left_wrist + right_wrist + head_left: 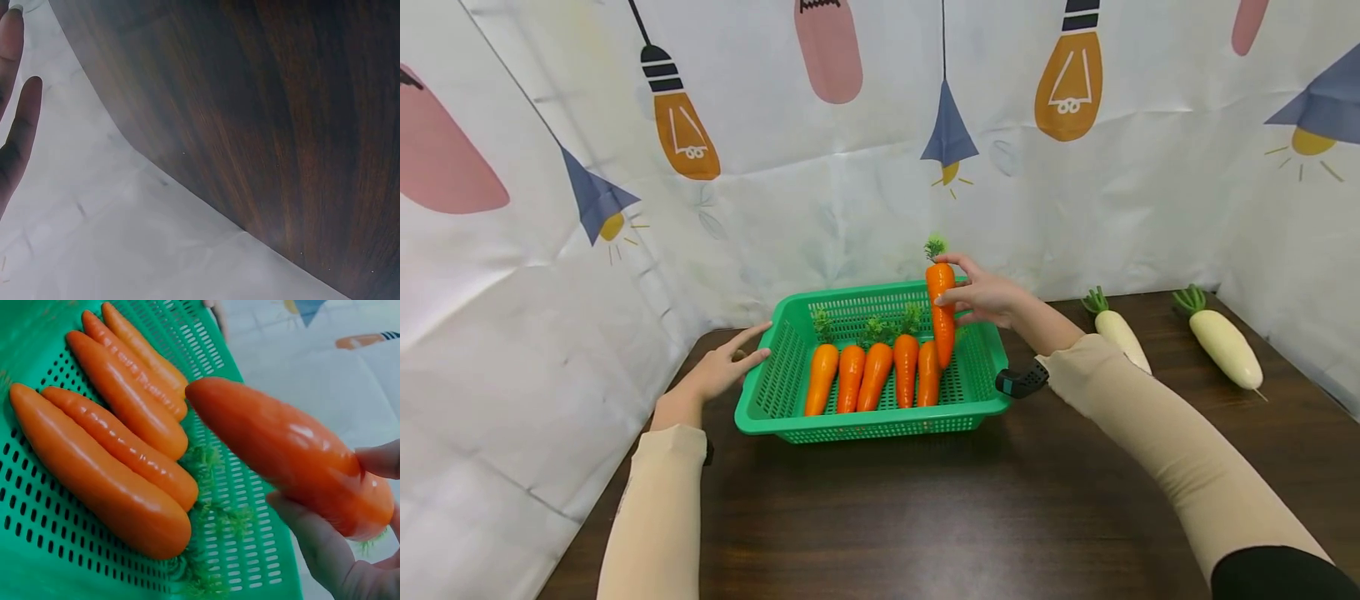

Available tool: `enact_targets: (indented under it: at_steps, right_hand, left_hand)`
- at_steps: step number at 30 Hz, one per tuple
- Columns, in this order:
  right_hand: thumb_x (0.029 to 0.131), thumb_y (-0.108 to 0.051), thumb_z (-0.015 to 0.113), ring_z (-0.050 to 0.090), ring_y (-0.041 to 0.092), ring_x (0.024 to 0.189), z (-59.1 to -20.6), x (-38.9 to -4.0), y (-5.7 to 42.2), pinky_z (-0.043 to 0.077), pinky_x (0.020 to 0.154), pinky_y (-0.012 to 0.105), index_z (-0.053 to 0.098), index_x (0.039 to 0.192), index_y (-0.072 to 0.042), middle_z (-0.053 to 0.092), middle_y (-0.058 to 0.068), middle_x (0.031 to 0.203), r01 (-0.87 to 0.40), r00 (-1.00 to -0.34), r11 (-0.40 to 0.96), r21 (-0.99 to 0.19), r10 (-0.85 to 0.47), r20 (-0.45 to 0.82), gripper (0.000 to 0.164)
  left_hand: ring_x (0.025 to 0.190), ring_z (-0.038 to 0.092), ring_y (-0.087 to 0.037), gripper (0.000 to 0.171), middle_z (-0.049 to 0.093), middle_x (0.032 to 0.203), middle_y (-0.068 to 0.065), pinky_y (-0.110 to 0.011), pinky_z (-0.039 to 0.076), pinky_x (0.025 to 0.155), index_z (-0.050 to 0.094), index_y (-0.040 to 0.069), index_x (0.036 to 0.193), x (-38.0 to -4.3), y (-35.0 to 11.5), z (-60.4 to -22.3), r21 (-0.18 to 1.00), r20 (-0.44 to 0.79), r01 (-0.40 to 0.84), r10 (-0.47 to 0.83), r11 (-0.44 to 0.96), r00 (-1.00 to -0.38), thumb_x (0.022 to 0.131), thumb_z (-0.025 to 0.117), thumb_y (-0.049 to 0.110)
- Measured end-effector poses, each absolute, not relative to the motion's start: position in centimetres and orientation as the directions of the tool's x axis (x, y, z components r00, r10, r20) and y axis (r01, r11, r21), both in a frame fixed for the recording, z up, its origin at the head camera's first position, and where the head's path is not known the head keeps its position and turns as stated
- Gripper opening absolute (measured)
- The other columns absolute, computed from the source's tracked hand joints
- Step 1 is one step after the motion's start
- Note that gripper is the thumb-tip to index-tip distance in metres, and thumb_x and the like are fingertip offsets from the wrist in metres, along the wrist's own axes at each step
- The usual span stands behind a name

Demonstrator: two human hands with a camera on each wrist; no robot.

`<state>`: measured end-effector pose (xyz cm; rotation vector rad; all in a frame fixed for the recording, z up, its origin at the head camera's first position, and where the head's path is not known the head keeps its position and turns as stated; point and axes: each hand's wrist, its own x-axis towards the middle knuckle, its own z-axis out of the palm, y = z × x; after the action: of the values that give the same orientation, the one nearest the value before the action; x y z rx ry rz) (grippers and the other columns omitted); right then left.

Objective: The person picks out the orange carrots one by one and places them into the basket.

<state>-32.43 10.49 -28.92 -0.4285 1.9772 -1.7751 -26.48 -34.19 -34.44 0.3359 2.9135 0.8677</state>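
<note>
My right hand point(988, 296) grips an orange carrot point(942, 312) near its thick leafy end, thumb and fingers around it. This carrot hangs tip down over the right half of a green plastic basket point(880, 422). In the right wrist view, the held carrot point(281, 450) is apart from the others. Several more carrots point(874, 375) lie side by side in the basket, green tops toward the back wall. My left hand point(718, 371) is at the basket's left rim, fingers extended with fingertips right at the edge. Only some left fingers point(22, 134) show in the left wrist view.
Two white radishes with green stems lie on the dark wooden table point(880, 517) at the right: a nearer-in radish point(1122, 337) behind my right forearm and an outer radish point(1225, 346). A white patterned cloth point(865, 208) hangs behind the table and along its left side.
</note>
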Motion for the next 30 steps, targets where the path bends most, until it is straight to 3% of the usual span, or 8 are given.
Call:
enact_targets:
  at_steps: [9,22,30]
  right_hand:
    - [0.102,0.002,0.057,0.057,0.044,0.115,-29.0,-33.1,9.8,0.055,0.09,0.051,0.02,0.16,-0.021,0.033,0.028,0.145,0.058,-0.838,0.236,-0.97,-0.516,-0.175,0.072]
    - [0.099,0.008,0.061,0.056,0.044,0.117,-30.0,-34.4,9.0,0.055,0.091,0.054,0.017,0.158,-0.009,0.036,0.032,0.142,-0.012,-0.817,0.382,-0.924,-0.537,-0.211,0.076]
    - [0.097,0.006,0.066,0.053,0.045,0.12,-30.2,-34.6,8.5,0.056,0.09,0.054,0.025,0.153,-0.01,0.035,0.029,0.143,-0.115,-0.814,0.557,-0.823,-0.527,-0.243,0.071]
  left_hand:
    - [0.068,0.051,-0.028,0.066,0.053,0.074,-0.009,-0.041,0.042,0.07,0.025,0.024,0.165,-26.7,-34.2,-34.8,0.549,-0.006,0.19,0.231,0.814,-0.973,0.108,0.05,0.046]
    - [0.069,0.052,-0.03,0.066,0.053,0.075,-0.009,-0.041,0.042,0.069,0.024,0.023,0.166,-26.8,-34.0,-34.9,0.55,0.0,0.198,0.237,0.811,-0.971,0.109,0.049,0.045]
    - [0.07,0.053,-0.033,0.066,0.053,0.075,-0.009,-0.04,0.042,0.068,0.024,0.022,0.166,-26.8,-34.2,-35.0,0.553,0.005,0.198,0.235,0.809,-0.972,0.109,0.049,0.045]
